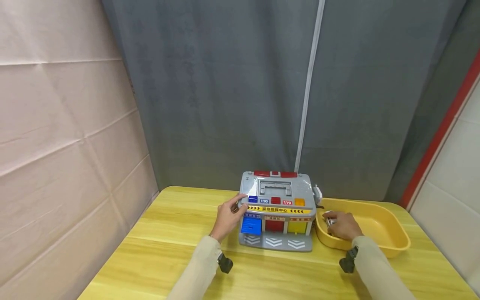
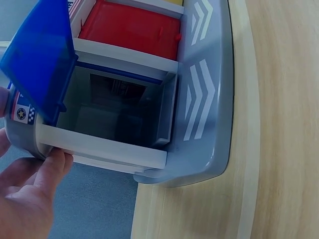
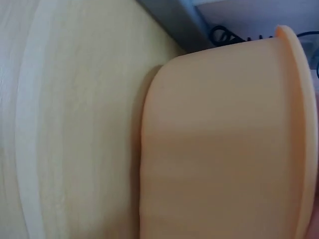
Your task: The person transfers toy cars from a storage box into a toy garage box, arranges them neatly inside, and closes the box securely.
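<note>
A grey toy emergency station (image 1: 275, 208) stands on the table, with a blue, a red and a yellow door along its front. The blue door (image 2: 42, 59) is swung up, showing a hollow bay behind it. My left hand (image 1: 228, 217) grips the station's left upper corner, thumb and fingers on either side of the roof edge. At the right, my right hand (image 1: 344, 226) reaches into the yellow basin (image 1: 397, 231) and holds a small white toy car (image 1: 330, 220), partly covered by the fingers. In the right wrist view the basin's wall hides most of this hand.
The basin stands close to the station's right side. A white part with a dark coiled cord (image 3: 227, 36) is at that side of the station. The wooden table (image 1: 161, 233) meets a grey curtain (image 1: 225, 104) at the back.
</note>
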Available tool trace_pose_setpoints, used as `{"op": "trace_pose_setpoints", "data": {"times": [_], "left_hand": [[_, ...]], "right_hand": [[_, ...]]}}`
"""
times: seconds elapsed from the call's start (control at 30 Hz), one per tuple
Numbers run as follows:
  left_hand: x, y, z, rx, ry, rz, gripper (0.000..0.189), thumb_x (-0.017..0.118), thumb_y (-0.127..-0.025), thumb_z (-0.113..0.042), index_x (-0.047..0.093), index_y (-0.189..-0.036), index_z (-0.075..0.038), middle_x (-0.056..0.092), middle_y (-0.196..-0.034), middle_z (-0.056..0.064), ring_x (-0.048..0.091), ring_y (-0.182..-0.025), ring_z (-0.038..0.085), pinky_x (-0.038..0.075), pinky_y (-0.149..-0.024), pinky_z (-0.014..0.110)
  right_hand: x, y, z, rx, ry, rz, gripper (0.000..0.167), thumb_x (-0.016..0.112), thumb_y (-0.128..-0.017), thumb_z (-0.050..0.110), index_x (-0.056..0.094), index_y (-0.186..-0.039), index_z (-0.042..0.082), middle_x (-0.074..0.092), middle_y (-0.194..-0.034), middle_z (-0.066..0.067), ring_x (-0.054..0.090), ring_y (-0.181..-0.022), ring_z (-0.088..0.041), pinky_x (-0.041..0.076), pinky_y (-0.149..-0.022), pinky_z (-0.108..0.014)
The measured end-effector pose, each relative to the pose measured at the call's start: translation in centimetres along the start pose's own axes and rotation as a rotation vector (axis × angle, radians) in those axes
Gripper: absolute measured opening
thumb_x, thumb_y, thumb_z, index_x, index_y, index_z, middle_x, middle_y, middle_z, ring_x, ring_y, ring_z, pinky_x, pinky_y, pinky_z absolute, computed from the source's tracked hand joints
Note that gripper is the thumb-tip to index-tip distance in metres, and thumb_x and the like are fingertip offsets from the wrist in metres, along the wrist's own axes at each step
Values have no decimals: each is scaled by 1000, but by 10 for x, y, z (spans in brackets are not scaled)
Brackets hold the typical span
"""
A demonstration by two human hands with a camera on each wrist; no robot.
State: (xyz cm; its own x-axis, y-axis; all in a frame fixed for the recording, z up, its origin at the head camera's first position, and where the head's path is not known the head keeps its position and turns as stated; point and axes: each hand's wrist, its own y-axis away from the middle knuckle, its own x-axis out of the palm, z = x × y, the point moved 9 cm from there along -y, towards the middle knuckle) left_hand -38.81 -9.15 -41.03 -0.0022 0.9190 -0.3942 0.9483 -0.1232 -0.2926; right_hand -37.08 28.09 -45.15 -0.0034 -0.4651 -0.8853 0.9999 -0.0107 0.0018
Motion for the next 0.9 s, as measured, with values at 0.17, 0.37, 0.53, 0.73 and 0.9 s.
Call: {"op": "trace_pose_setpoints", "data": {"times": [0.17, 0.37, 0.53, 0.73, 0.9], "left_hand": [[1, 0, 1, -17, -6, 7, 32, 64, -97, -31, 67, -129, -26, 55, -149, 14, 59, -132, 34, 51, -109, 48], [0, -1, 2, -13, -11, -5, 32, 64, -97, -30, 68, -128, -25, 58, -146, 13, 60, -130, 33, 51, -109, 47], [0, -1, 0, -1, -3, -8, 32, 65, -97, -30, 68, -128, -25, 59, -145, 13, 62, -128, 32, 53, -107, 46], [-1, -2, -2, 9, -2, -23, 31, 65, -97, -31, 69, -127, -25, 60, -144, 12, 64, -126, 31, 54, -107, 45], [0, -1, 1, -2, 3, -15, 31, 64, -97, -30, 69, -127, -25, 58, -146, 13, 60, -130, 33, 52, -108, 47]], "right_hand": [[3, 0, -9, 86, -223, 57, 59, 70, -83, 12, 56, -139, 0, 58, -131, -33, 58, -101, -35, 57, -79, -38], [5, 4, -21, 217, -600, 103, 64, 68, -90, 13, 44, -145, -8, 60, -130, -31, 65, -96, -20, 65, -77, -35], [4, 8, -25, 266, -779, 125, 62, 65, -94, 13, 41, -147, -7, 67, -110, -13, 63, -86, -13, 63, -72, -30], [2, 10, -21, 209, -921, 152, 40, 56, -95, -1, 54, -134, -11, 65, -102, -4, 65, -85, -14, 65, -77, -34], [2, 13, -19, 198, -984, 168, 29, 54, -97, -1, 61, -123, -12, 65, -97, -1, 66, -84, -12, 65, -78, -34]]}}
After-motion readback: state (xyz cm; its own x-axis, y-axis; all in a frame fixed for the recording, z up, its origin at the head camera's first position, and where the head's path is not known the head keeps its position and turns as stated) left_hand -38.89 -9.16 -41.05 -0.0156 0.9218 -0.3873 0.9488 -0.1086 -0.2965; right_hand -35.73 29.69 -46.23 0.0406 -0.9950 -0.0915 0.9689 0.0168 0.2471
